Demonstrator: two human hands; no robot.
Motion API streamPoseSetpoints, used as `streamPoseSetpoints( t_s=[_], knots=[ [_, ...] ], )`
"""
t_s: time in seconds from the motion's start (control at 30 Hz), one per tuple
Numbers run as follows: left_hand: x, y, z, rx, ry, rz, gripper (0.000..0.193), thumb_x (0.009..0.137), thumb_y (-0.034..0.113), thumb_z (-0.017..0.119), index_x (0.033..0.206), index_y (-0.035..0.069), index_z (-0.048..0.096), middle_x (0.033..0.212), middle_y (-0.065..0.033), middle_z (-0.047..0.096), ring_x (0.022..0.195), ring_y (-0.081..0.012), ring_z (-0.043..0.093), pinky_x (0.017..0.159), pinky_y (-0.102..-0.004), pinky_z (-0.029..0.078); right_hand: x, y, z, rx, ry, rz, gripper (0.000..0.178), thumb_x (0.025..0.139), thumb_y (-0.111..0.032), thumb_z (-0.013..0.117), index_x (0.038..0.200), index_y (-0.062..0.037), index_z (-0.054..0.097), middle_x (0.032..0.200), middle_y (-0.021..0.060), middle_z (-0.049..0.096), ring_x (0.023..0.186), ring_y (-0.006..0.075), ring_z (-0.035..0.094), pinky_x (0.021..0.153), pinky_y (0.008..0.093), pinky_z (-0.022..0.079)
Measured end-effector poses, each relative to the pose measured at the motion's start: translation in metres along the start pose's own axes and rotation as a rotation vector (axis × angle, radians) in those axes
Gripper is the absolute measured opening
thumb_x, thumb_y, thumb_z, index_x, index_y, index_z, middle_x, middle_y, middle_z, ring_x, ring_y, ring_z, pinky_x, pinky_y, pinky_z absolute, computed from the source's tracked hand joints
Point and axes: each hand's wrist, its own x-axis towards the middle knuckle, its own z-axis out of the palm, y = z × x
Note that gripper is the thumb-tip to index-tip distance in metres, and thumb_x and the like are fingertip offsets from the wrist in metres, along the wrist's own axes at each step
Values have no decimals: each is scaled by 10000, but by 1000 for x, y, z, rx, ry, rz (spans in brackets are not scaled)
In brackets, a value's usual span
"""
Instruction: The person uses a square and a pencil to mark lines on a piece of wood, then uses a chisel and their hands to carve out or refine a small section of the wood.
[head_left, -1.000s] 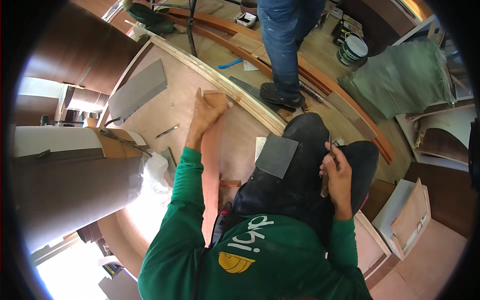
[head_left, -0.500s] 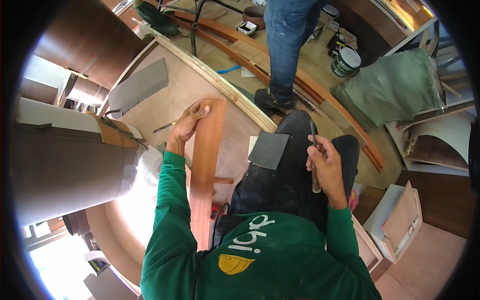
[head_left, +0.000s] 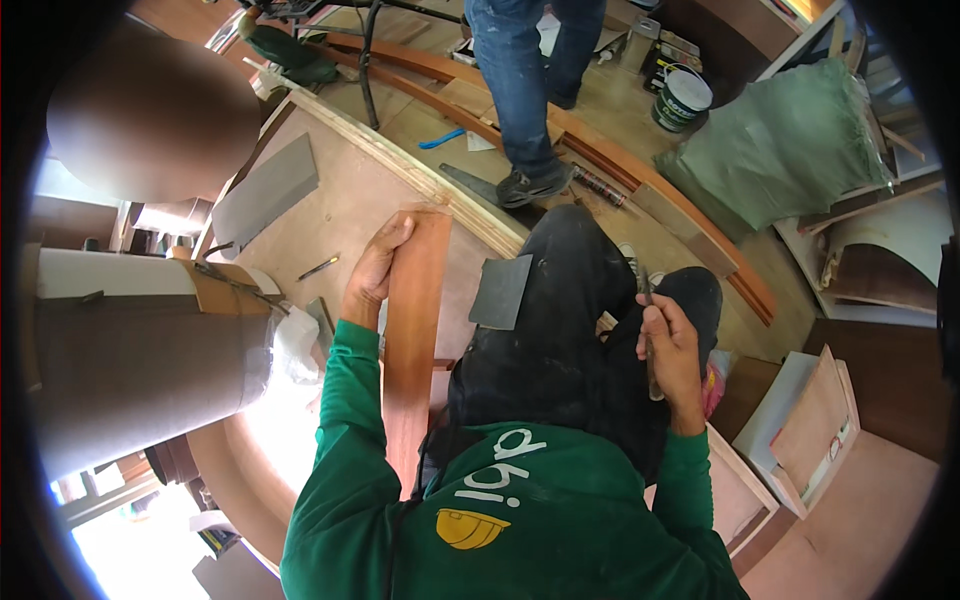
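My left hand [head_left: 377, 262] grips the edge of a long reddish-brown wooden board [head_left: 414, 310] near its far end, with the thumb on its face. The near end runs down beside my body. My right hand [head_left: 674, 352] is closed around a slim hand tool [head_left: 655, 385] with a dark, narrow blade; whether it is a file or a chisel I cannot tell. The tool is held upright above my right thigh, apart from the board. A dark grey square sheet [head_left: 500, 292], like sandpaper, lies on my left thigh.
A pencil [head_left: 318, 268] and a larger grey sheet [head_left: 265, 195] lie on the plywood surface [head_left: 345, 165] at left. A wrapped roll [head_left: 150, 350] stands beside it. Ahead are a co-worker's legs [head_left: 510, 90], curved wood strips [head_left: 690, 235] and a paint bucket [head_left: 683, 98].
The co-worker's legs have shifted left, and a second leg now shows. My right hand has lowered slightly and moved right with the tool. My left hand still holds the board.
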Motion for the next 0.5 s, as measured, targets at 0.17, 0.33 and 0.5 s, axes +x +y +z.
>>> streamPoseSetpoints(
  t_s=[0.17, 0.33, 0.5],
  knots=[
    [12, -10, -2, -17, -75, -19, 515, 1076, 339, 681, 1458, 9, 581, 1378, -101, 667, 1224, -186, 650, 1092, -340, 536, 37, -21, 35, -445, -78, -475, 398, 1093, -245, 627, 1402, 7, 621, 1134, 127, 719, 800, 206, 704, 743, 345, 554],
    [9, -6, 1, 42, -95, 4, 526, 1074, 359, 683, 1442, -7, 597, 1406, -115, 669, 1270, -192, 638, 1119, -328, 512, 50, -77, 80, -555, -134, -502, 395, 1078, -236, 646, 1422, -44, 625, 1269, 210, 700, 1110, 413, 682, 925, 436, 550],
    [1, 3, 11, 75, -42, 72, 558, 1067, 395, 688, 1442, -10, 607, 1391, -111, 682, 1277, -194, 638, 1130, -338, 506, 53, -90, 79, -535, -153, -429, 393, 1079, -237, 643, 1422, -47, 631, 1286, 204, 702, 1124, 407, 684, 924, 445, 548]
  ],
)
